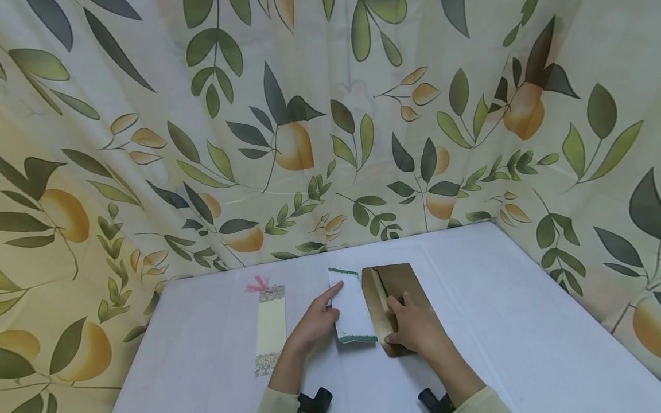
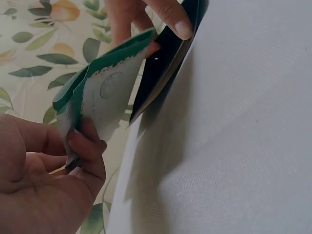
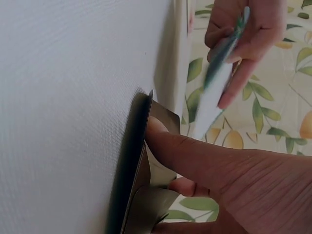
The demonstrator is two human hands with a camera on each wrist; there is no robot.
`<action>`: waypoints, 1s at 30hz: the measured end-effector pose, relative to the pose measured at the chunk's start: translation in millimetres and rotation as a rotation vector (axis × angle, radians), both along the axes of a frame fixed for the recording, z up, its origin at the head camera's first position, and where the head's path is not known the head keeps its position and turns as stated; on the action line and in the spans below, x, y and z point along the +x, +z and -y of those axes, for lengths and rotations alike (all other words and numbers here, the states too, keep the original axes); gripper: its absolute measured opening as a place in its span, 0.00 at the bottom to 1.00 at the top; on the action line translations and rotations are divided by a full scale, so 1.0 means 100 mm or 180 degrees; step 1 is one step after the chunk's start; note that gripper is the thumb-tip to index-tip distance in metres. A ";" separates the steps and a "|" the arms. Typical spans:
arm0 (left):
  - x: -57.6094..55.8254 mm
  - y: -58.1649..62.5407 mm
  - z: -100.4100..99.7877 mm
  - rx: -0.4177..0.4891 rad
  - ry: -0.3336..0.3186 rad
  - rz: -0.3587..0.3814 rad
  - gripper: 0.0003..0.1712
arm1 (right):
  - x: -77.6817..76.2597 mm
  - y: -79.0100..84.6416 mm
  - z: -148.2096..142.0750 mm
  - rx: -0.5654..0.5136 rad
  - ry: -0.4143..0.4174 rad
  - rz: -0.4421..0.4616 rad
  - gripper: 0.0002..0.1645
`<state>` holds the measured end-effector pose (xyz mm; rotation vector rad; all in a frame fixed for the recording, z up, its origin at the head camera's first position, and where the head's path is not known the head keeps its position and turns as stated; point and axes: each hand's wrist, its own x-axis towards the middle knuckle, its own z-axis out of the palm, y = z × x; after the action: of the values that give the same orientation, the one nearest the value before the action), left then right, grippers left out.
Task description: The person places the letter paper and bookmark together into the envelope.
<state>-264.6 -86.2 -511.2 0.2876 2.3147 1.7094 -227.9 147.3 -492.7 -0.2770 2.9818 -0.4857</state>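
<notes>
My left hand (image 1: 317, 318) grips a folded white paper packet (image 1: 351, 304) with green scalloped ends, the thumb on one side and fingers on the other. In the left wrist view the packet (image 2: 109, 83) is held up off the table, its layers slightly apart and a round printed stamp on its face. To its right, my right hand (image 1: 415, 327) pinches the long edge of a brown envelope-like folder (image 1: 408, 275), whose strip along the left side stands lifted. The right wrist view has my thumb (image 3: 170, 146) pressed on the folder; some fingertips are hidden behind it.
A pale yellow bookmark-like strip (image 1: 271, 327) with patterned ends and a pink ribbon (image 1: 260, 284) lies left of my left hand. The white-covered table (image 1: 516, 321) runs back to a curtain (image 1: 320, 201) printed with leaves and fruit.
</notes>
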 end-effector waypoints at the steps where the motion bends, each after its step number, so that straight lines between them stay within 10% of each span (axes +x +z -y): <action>1: 0.00 0.00 0.00 0.0035 -0.0011 0.0008 0.37 | 0.00 0.00 0.00 0.0002 0.0002 0.0001 0.39; 30: -0.02 -0.15 -0.17 -0.0159 0.0032 -0.0134 0.33 | 0.00 0.00 -0.01 0.0053 0.0053 0.0002 0.35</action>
<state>-267.1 -69.3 -526.4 0.3058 2.3887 1.6628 -228.0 148.5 -492.5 -0.2999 2.9789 -0.4588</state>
